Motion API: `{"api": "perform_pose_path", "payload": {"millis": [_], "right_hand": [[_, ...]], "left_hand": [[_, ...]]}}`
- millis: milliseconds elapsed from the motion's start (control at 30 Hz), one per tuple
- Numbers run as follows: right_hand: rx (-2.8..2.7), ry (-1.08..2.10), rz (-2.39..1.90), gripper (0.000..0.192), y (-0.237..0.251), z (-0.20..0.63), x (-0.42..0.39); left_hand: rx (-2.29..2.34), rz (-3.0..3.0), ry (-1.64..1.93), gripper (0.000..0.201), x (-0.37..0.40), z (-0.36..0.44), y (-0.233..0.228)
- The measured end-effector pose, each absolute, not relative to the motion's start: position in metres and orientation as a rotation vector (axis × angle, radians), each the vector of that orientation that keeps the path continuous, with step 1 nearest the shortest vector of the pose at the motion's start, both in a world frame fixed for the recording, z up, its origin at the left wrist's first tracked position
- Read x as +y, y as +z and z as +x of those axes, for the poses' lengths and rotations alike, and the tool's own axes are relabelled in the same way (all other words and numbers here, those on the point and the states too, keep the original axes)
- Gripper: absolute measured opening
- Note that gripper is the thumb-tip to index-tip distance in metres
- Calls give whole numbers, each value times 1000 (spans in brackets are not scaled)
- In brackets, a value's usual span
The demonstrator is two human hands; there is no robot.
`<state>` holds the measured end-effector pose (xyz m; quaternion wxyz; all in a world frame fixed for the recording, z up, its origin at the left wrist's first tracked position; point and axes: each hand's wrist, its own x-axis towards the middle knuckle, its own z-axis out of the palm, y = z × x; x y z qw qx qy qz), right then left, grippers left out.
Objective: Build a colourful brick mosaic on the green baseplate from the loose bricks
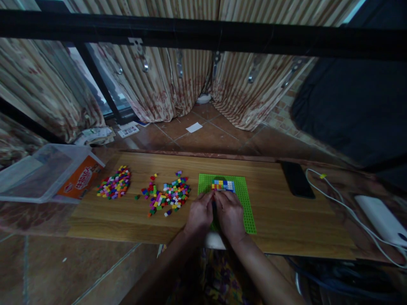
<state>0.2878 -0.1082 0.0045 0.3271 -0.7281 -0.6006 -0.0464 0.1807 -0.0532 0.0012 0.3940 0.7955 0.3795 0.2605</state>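
Both my hands meet over the green baseplate (249, 214), close to the block of small bricks (227, 184) built up on it in blue, white, yellow and red. My left hand (199, 212) has its fingers pinched together at the near left corner of that block. Right beside it, my right hand (229, 214) is closed too, its fingertips nearly touching the left ones. Whatever the fingertips grip is hidden or too small to make out. To the left lies a loose pile of mixed coloured bricks (176, 192).
A second brick pile (116, 183) lies farther left on the wooden board (280, 228). A clear plastic bin (38, 173) and an orange packet (82, 178) stand at the left edge. At right are a black phone (297, 179), a white cable (345, 202) and a white power bank (380, 218).
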Motion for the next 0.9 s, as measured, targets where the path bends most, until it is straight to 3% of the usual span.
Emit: {"api": "perform_pose_path", "payload": {"millis": [433,700,900], "right_hand": [[-1583,-19,-1913,24,0,289,-106],[-1382,-32,-1767,28,8,281,-129],[-1205,317,-1623,23,26,264,-151]], "left_hand": [[975,1918,693,39,-53,183,4],[1020,776,699,27,-65,165,24],[823,421,616,33,-75,148,49]]}}
